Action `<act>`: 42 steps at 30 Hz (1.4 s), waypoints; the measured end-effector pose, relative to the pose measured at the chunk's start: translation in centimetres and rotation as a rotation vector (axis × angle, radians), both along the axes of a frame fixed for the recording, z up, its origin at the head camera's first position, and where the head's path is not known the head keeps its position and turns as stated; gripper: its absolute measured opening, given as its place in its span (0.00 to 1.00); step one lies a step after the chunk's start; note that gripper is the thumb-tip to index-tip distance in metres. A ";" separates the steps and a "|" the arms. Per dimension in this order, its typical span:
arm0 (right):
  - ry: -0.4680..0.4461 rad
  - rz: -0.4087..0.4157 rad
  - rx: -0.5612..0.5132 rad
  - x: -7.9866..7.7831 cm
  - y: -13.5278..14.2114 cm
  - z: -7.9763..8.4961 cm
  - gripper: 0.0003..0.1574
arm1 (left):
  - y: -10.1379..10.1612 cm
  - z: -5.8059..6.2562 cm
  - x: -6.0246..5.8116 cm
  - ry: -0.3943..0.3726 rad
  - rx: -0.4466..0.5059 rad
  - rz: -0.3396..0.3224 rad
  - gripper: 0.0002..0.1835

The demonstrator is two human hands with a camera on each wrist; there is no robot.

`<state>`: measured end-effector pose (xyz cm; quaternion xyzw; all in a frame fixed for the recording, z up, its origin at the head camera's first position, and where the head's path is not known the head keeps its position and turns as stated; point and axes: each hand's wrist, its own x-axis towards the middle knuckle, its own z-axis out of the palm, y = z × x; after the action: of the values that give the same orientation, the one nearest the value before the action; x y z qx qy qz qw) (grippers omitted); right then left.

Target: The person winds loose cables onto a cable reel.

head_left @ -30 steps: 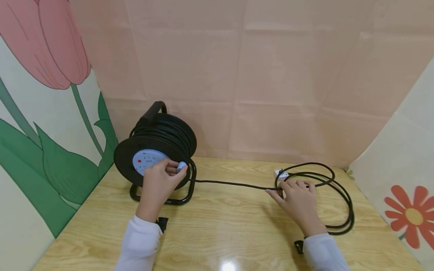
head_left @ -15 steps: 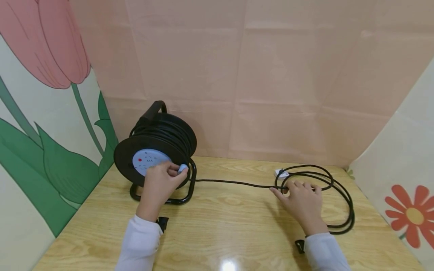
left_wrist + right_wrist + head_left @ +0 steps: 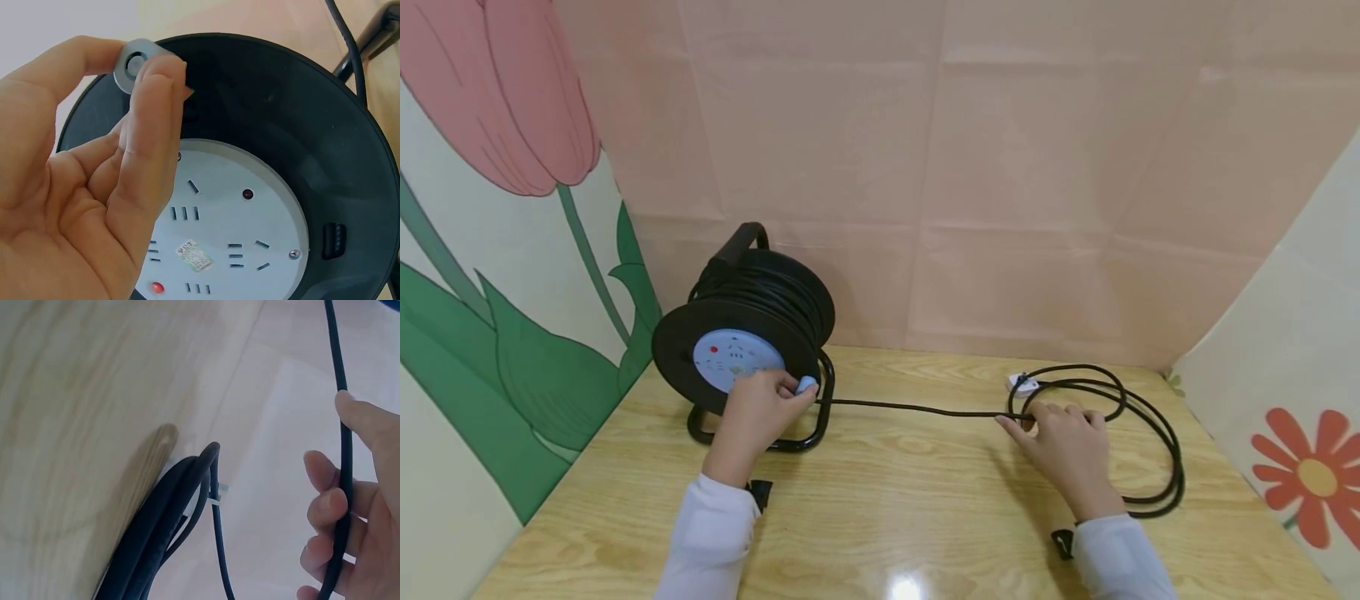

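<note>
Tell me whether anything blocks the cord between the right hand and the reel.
Possibly the stand: the cord passes it beside the reel, contact unclear. Nothing else visible lies between reel and right hand.

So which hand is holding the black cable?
The right hand, the one farther from the reel: its fingers curl round the black cable. The left hand instead pinches the light blue knob.
</note>
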<state>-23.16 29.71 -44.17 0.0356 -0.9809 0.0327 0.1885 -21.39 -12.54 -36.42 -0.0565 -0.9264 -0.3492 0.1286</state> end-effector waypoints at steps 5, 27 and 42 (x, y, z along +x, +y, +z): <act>0.011 0.031 0.003 0.1 -0.4 0.2 0.42 | -0.1 -0.2 -0.2 -0.024 -0.011 -0.016 0.14; 0.303 0.269 0.033 0.1 -1.0 0.0 0.15 | -2.5 -2.1 -1.2 -0.320 0.072 -0.101 0.16; 0.322 0.258 0.016 -0.1 -0.4 0.2 0.18 | -5.1 -4.1 -2.3 -0.366 0.168 -0.261 0.18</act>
<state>-23.22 29.33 -44.00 0.1670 -0.9256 0.0427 0.3368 -23.64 -17.65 -40.50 -0.1007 -0.8867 -0.4433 -0.0836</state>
